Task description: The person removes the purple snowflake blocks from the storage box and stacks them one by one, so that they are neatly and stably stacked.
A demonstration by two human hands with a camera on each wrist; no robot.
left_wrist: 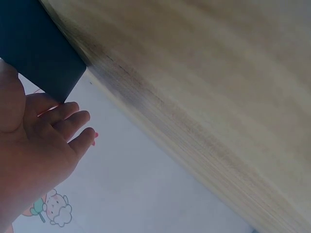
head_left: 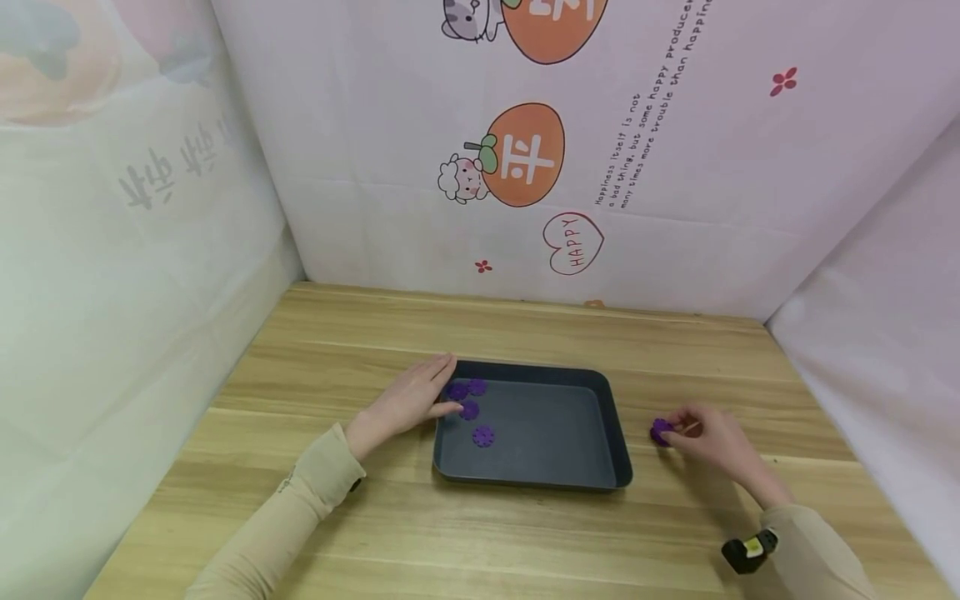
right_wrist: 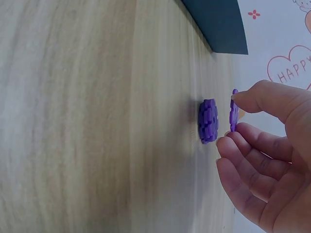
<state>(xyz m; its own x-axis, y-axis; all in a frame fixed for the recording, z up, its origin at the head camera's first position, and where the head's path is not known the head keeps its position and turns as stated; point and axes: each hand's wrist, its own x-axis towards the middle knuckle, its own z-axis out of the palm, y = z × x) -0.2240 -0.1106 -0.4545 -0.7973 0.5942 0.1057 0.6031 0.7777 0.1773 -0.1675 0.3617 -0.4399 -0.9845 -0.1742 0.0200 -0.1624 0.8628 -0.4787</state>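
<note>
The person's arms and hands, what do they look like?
The left sleeve and right sleeve are beige, reaching the wrists. The left hand and right hand have no gloves. A boxy black gadget with a yellow patch shows by the right sleeve, and a black bit by the left.

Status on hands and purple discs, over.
Right hand pinches one purple disc above the stack. Left hand at tray's left rim. Nothing seen between stack and tray.

Your left grip (head_left: 411,396) partly hides the tray (head_left: 540,433); your sleeve (head_left: 813,546) right of the tray is cut off.
</note>
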